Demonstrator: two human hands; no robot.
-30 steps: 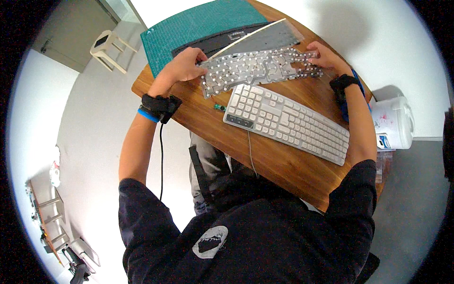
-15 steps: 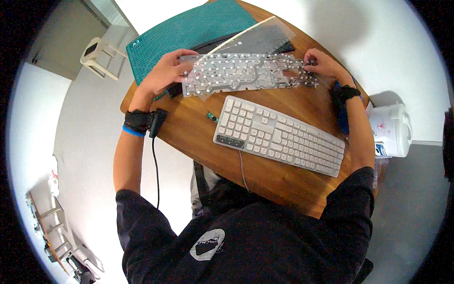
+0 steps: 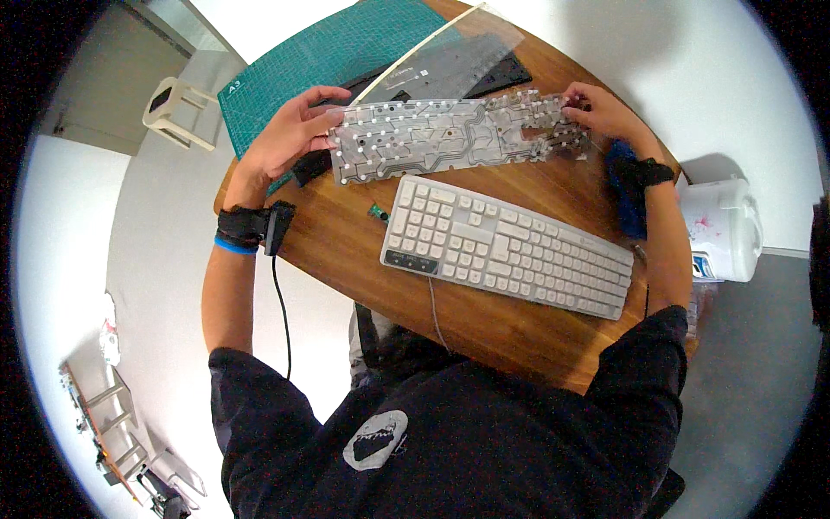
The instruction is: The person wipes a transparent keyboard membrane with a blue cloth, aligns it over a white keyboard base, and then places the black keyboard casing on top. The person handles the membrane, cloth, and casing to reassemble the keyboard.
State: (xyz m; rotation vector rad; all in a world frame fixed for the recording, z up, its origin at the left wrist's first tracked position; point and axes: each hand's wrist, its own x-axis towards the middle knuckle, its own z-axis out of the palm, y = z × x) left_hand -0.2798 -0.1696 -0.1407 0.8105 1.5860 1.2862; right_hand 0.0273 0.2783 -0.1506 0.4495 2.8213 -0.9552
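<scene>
A translucent keyboard membrane with printed traces and white dots is stretched between my two hands over the far half of the table. My left hand pinches its left end between thumb and fingers. At the opposite end, my right hand grips the upper right corner with bent fingers. Just nearer to me lies a white keyboard, set at a slant with its keys up. Partly hidden behind the membrane is a black keyboard panel, with a clear sheet with a pale edge leaning across it.
A green cutting mat covers the far left of the wooden table. A small green circuit board lies beside the keyboard. Dark blue cloth is near my right wrist. A white lidded bin stands right of the table.
The membrane has shifted slightly toward me, both hands still at its ends. More of the black panel behind it shows. The whole view has moved a little.
</scene>
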